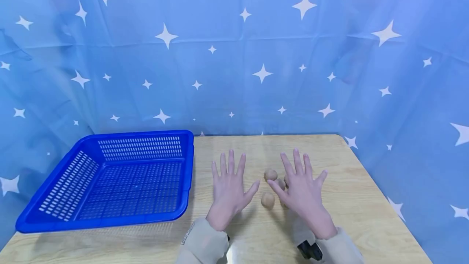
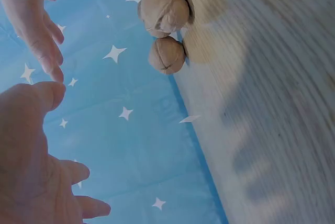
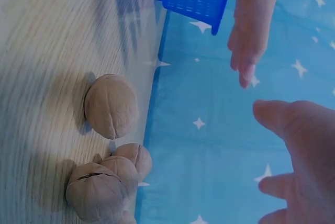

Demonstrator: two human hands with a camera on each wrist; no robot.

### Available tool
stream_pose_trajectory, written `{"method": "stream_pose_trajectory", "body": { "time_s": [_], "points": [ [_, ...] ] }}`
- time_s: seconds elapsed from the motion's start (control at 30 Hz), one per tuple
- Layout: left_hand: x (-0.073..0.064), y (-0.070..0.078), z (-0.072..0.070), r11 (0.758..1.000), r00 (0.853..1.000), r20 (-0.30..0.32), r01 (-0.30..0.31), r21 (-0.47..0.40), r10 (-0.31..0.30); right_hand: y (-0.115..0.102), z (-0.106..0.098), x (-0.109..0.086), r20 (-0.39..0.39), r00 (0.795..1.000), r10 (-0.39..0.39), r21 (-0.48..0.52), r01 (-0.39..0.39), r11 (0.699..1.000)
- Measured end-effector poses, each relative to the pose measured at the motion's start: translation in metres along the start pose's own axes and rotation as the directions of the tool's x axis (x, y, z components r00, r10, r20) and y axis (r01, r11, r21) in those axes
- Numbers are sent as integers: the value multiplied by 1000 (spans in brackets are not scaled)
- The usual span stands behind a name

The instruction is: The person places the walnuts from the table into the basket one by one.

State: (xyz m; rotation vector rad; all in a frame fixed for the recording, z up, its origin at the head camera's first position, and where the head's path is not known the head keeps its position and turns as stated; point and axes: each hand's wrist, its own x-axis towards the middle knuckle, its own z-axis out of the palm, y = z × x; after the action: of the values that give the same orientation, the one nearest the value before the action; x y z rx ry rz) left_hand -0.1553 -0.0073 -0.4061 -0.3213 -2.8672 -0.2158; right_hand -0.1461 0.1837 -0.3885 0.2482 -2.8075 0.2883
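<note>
Several round brown walnuts [image 1: 268, 200] lie in a loose group on the wooden table; the right wrist view shows their seams, with one walnut [image 3: 111, 106] apart from a cluster, and a nearer walnut [image 3: 96, 192] has a dark crack. My right hand [image 1: 302, 192] is spread palm down above the group and hides part of it in the head view. To the left of the walnuts, my left hand [image 1: 229, 190] hovers with its fingers straight and apart. Neither hand holds anything.
On the left of the table stands a blue plastic basket [image 1: 188, 190] with perforated walls and nothing inside. The wooden table [image 1: 366, 215] ends at a blue curtain [image 1: 227, 52] with white stars, which hangs behind and along the sides.
</note>
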Motion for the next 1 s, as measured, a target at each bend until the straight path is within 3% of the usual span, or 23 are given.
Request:
{"method": "stream_pose_trajectory", "body": {
  "time_s": [0.2,0.3,0.4,0.53,0.63,0.67,0.83,1.0],
  "points": [
    [-11,-3,-9,987,998,-46,-47,-151,40,-1,-3,-2,-90,996,-23,32,26,999],
    [-18,-4,-17,954,997,-49,-73,-291,61,0,-3,-4,-165,985,-38,75,51,996],
    [-26,-5,-27,902,996,-55,-91,-423,75,2,-3,-5,-238,970,-45,113,74,991],
    [-36,-7,-40,841,993,-83,-111,-529,79,5,0,-5,-385,919,-88,123,145,982],
    [-43,-11,-47,810,986,-147,-148,-567,78,8,3,-4,-478,870,-121,125,204,971],
    [-45,-13,-49,798,982,-172,-164,-580,77,8,4,-4,-488,865,-118,138,210,968],
    [-52,-25,-53,761,939,-333,-276,-587,83,9,6,-7,-484,873,-64,257,212,943],
    [-59,-45,-57,764,924,-375,-293,-575,72,12,7,-8,-472,881,-35,327,212,921]
  ]
}}
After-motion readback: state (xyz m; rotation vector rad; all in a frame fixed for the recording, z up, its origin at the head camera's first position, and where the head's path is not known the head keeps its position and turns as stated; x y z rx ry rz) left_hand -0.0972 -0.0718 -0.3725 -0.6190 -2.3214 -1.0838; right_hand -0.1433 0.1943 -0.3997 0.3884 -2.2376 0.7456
